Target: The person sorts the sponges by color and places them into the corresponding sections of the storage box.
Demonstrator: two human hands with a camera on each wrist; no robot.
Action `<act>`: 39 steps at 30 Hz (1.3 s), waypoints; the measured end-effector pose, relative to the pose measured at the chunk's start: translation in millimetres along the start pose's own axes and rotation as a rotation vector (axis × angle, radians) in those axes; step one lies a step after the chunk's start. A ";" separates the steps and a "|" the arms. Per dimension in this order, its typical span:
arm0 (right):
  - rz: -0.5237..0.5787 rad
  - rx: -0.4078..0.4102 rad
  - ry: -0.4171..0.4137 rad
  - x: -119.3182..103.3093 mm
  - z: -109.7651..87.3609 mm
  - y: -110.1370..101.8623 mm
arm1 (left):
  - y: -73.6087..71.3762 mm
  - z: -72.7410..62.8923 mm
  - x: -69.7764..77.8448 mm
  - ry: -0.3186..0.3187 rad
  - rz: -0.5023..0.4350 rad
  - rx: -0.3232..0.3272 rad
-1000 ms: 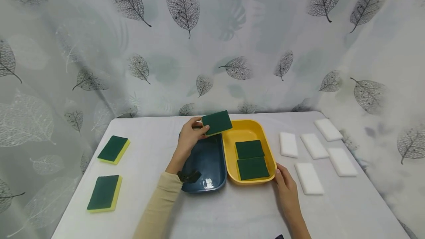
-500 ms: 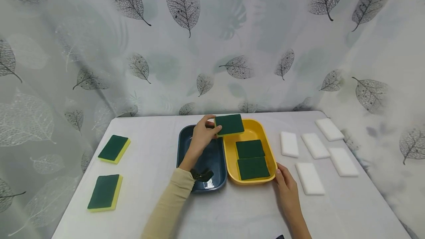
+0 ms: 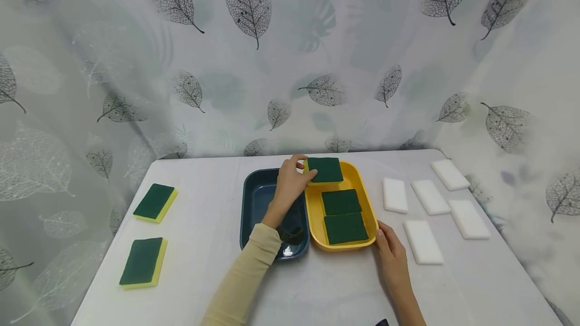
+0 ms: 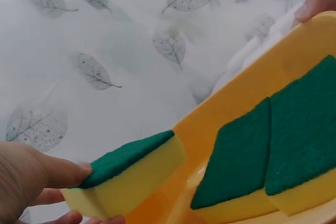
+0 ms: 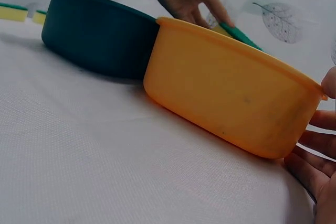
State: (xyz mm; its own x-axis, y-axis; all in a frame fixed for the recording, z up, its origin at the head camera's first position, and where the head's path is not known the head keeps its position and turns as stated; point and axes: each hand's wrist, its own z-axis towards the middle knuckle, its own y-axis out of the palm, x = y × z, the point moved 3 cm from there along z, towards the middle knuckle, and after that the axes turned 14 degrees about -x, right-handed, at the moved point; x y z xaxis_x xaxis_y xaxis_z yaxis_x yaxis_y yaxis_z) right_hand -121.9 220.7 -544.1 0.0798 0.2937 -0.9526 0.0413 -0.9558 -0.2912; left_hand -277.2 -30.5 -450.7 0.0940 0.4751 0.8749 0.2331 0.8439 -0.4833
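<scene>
While gripping the yellow tub (image 3: 351,181) with the right hand (image 3: 391,250), pinches a sponge (image 3: 328,169) over its far end with the left hand (image 3: 290,180), apparently placing it, likely needing next to lower it.

Left grip (image 4: 26,179) pinching sponge (image 4: 131,174), two sponges (image 4: 241,150) in yellow tub (image 4: 241,90)

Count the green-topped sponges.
5: one sponge held by the left hand, two sponges inside the yellow tub, two sponges on the table at left. The arm partly covers the blue tub.
</scene>
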 end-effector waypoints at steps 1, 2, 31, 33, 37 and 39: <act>-0.001 0.001 -0.002 -0.4 0.3 -0.1 | 2.2 1.3 0.8 -0.002 0.011 -0.001; -0.003 0.002 -0.003 -0.7 0.6 -0.1 | 4.8 2.7 1.2 -0.004 0.027 -0.001; -0.002 -0.005 0.020 -2.2 1.3 1.4 | 44.3 13.0 16.4 -0.096 0.328 -0.097; -0.005 -0.006 0.020 -1.8 1.7 1.5 | 45.6 12.8 18.4 -0.086 0.374 -0.104; -0.003 -0.002 0.023 -1.5 1.5 1.1 | 49.8 12.0 21.6 -0.065 0.479 -0.122; 0.003 -0.003 0.024 -1.6 1.0 0.8 | 52.6 11.2 22.3 -0.065 0.527 -0.130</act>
State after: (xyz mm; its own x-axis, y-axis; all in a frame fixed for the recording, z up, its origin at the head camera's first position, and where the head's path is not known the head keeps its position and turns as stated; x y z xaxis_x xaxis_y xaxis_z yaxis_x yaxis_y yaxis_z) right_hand -123.0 219.4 -542.9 0.1033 0.2915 -0.9510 0.0437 -0.9565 -0.2884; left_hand -273.6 27.3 -457.0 0.1712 0.8435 0.5092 0.2883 0.4513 -0.8445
